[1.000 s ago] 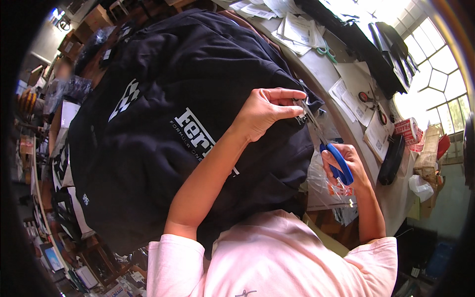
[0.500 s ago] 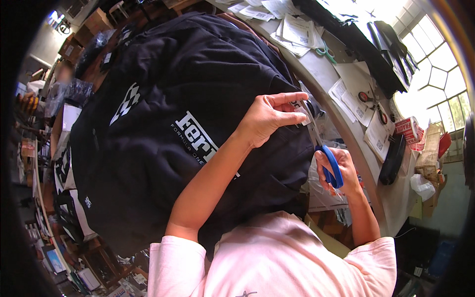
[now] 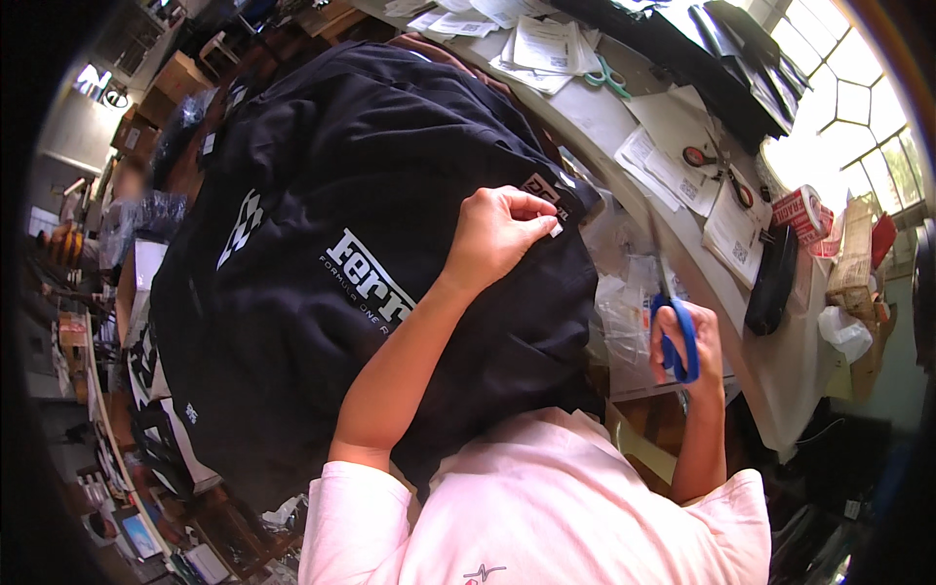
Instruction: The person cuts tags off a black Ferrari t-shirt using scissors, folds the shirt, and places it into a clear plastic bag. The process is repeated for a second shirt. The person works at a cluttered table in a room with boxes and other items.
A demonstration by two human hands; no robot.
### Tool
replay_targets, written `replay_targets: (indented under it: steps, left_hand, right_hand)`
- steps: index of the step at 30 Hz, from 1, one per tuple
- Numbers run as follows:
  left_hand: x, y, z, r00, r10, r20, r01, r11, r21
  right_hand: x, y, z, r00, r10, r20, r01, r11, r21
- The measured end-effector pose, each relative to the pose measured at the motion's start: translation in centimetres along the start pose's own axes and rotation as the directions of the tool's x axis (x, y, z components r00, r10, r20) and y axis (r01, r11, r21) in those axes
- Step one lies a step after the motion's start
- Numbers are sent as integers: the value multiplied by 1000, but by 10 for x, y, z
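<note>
A large black garment (image 3: 292, 322) with white printed lettering and a checkered patch spreads over the surface before me. Near its right edge, my left hand (image 3: 492, 239) is closed in a pinch, thumb and forefinger on a small white piece (image 3: 557, 230). Just beyond those fingertips shows a dark label with pale print (image 3: 561, 195). Off the garment to the right, my right hand (image 3: 697, 341) grips blue-handled scissors (image 3: 667, 292). Their blades point away from me, apart from the cloth, and look nearly closed.
A pale table (image 3: 751, 361) curves along the right, bearing printed papers (image 3: 546, 47), green-handled scissors (image 3: 610, 76), red-and-black scissors (image 3: 700, 156), a tape roll (image 3: 801, 213) and a black case (image 3: 773, 283). Clear plastic (image 3: 624, 302) lies between garment and table. Boxes (image 3: 185, 76) stand far left.
The scissors have moved right, away from the garment's edge and the left hand. My left hand has drawn slightly left, its fingers now closer together. The whole view has shifted a little.
</note>
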State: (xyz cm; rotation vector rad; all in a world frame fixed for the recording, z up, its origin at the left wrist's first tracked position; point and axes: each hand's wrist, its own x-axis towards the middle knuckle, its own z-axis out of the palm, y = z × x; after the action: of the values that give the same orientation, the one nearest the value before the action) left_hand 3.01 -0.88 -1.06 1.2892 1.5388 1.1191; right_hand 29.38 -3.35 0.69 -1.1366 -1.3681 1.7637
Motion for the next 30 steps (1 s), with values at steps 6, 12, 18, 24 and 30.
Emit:
replay_targets:
  steps: [6,12,18,24,30]
  left_hand:
    - [-3,18,10,987,106,121,-127,976,179]
    - [1,-2,85,874,326,361,-419,881,218]
    - [16,-21,125,841,215,497,-472,741,478]
    - [26,38,18,733,620,279,-646,505,573]
    - [59,20,-25,792,382,476,-610,506,610]
  right_hand:
    - [28,22,1,985,61,160,-60,998,-6]
    - [21,18,-9,979,-191,-70,195,979,55]
    - [0,27,-12,979,-178,-96,176,984,-29]
    - [3,46,-28,997,-62,44,61,998,32]
    - [36,42,-18,915,40,402,-112,981,157]
